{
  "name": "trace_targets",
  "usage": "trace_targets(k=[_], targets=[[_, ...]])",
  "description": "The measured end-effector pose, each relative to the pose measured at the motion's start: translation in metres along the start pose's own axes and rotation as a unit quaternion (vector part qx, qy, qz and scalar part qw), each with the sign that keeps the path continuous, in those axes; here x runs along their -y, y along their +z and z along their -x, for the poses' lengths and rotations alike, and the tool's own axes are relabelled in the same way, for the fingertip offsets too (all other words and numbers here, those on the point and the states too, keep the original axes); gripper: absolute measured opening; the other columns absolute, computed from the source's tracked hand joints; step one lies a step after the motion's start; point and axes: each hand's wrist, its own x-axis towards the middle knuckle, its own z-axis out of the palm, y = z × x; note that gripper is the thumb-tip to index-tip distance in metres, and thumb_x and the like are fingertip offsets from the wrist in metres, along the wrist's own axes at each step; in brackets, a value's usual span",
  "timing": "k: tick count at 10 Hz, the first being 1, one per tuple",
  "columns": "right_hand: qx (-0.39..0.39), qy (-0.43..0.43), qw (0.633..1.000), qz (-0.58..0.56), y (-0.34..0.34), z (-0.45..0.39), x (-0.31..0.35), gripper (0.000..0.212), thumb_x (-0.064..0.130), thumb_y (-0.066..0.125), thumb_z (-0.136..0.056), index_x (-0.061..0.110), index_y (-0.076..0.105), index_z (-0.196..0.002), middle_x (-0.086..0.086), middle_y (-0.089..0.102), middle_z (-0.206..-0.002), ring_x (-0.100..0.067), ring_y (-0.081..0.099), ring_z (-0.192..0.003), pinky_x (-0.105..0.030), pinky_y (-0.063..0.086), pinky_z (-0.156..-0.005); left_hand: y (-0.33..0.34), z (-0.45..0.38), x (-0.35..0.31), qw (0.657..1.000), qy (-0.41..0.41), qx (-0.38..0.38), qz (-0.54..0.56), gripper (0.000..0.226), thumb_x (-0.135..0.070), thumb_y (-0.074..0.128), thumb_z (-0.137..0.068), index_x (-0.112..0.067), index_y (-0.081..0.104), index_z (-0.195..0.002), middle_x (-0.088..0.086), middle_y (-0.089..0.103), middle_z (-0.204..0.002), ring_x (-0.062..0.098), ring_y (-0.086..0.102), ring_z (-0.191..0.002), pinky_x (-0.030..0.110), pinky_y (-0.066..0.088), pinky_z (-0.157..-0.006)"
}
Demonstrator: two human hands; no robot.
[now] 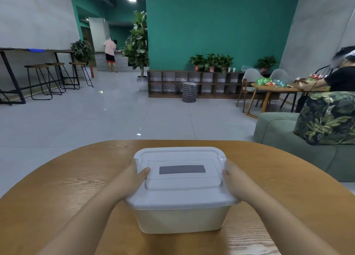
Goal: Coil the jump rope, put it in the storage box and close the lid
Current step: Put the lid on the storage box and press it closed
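Teal and grey walls, a pale tiled floor and a low wooden shelf form the background. Foreground: a round oak-grain wooden table [57, 187] carries a translucent white plastic storage box [182, 218], its pale grey rectangular lid [180, 189] seated on top. The left hand [132, 180] clasps the lid's left edge, thumb lying on the upper surface; the right hand [233, 180] clasps the right edge likewise. The jump rope cannot be seen from outside the closed box.
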Motion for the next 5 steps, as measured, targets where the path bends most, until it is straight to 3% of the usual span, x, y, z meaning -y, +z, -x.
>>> trace_targets(k=[1, 2, 3, 4, 5], targets=[[0.0, -0.017, 0.998, 0.067, 0.003, 0.005, 0.0, 0.037, 0.012, 0.026, -0.099, -0.001, 0.035, -0.133, -0.009, 0.044, -0.124, -0.021, 0.047, -0.108, -0.025, 0.037, -0.078, 0.003, 0.004, 0.0, 0.999, 0.004, -0.016, -0.038, 0.071, -0.042, 0.037, -0.093, -0.012, 0.002, -0.146, 0.009, 0.007, -0.158, 0.028, 0.017, -0.143, 0.04, 0.02, -0.113], [0.016, -0.049, 0.981, 0.188, 0.003, 0.002, 0.0, 0.061, 0.005, 0.025, -0.095, 0.013, 0.004, -0.152, 0.0, -0.012, -0.162, -0.02, -0.017, -0.147, -0.042, -0.003, -0.119, 0.007, 0.007, -0.005, 0.971, 0.085, -0.08, -0.21, 0.065, -0.047, 0.019, -0.093, -0.031, -0.026, -0.137, -0.007, -0.033, -0.149, 0.021, -0.024, -0.142, 0.05, -0.006, -0.116], [0.054, -0.115, 0.972, 0.195, 0.0, -0.004, 0.001, 0.062, 0.008, 0.022, -0.097, 0.022, -0.004, -0.152, 0.012, -0.017, -0.159, -0.009, -0.022, -0.144, -0.041, -0.013, -0.118, 0.009, 0.007, -0.005, 0.943, 0.164, -0.043, -0.285, 0.078, -0.075, -0.018, -0.063, -0.046, -0.022, -0.135, -0.022, -0.029, -0.14, 0.01, -0.028, -0.139, 0.054, -0.016, -0.111], [0.071, -0.145, 0.982, 0.097, -0.002, -0.01, -0.008, 0.056, 0.012, 0.022, -0.1, 0.026, 0.003, -0.15, 0.025, -0.012, -0.15, 0.001, -0.014, -0.144, -0.02, -0.012, -0.115, 0.008, 0.004, 0.001, 0.94, 0.172, -0.012, -0.293, 0.089, -0.078, -0.036, -0.042, -0.055, -0.023, -0.127, -0.024, -0.026, -0.141, -0.002, -0.033, -0.131, 0.043, -0.026, -0.109], [0.057, -0.213, 0.974, 0.05, 0.003, -0.016, -0.017, 0.058, 0.018, 0.028, -0.093, 0.036, 0.007, -0.143, 0.042, -0.012, -0.142, 0.007, -0.015, -0.141, 0.004, -0.009, -0.1, 0.014, -0.012, 0.02, 0.904, 0.254, -0.092, -0.332, 0.064, -0.07, -0.004, -0.08, -0.048, -0.001, -0.139, -0.015, 0.019, -0.154, -0.003, -0.027, -0.136, 0.028, -0.019, -0.11]])
